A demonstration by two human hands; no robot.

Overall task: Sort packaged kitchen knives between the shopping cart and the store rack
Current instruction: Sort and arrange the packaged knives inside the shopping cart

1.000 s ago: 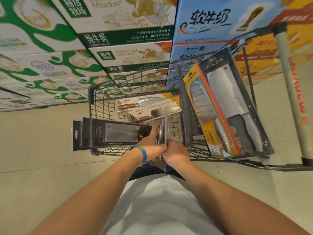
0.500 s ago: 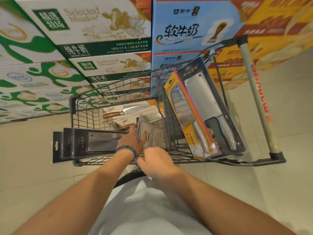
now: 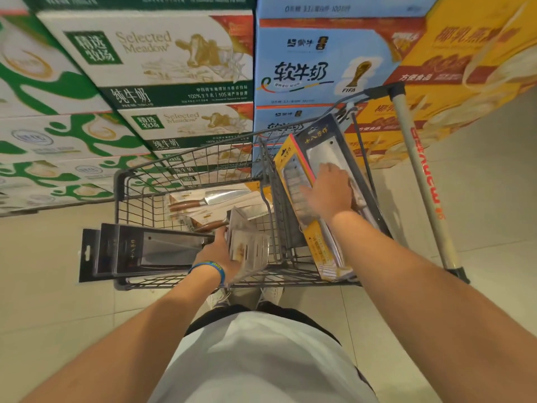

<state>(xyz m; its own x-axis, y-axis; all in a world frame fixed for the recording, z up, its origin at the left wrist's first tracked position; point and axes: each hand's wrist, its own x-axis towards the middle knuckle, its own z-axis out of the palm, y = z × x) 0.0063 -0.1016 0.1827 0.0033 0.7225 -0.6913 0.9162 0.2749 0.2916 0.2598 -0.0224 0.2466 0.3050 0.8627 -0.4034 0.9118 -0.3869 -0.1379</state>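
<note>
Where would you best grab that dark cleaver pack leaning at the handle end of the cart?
Probably its upper end, from above: the dark cleaver pack leans tilted, header clear of the cart rim, lower end down in the basket, and the yellow pack crowds its left edge.

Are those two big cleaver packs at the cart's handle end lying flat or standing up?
Standing, tilted: the yellow pack and dark pack lean on end in the cart, right hand resting on them.

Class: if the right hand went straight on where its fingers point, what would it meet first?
The dark cleaver package; the right hand seems to touch it, though depth is unclear.
</note>
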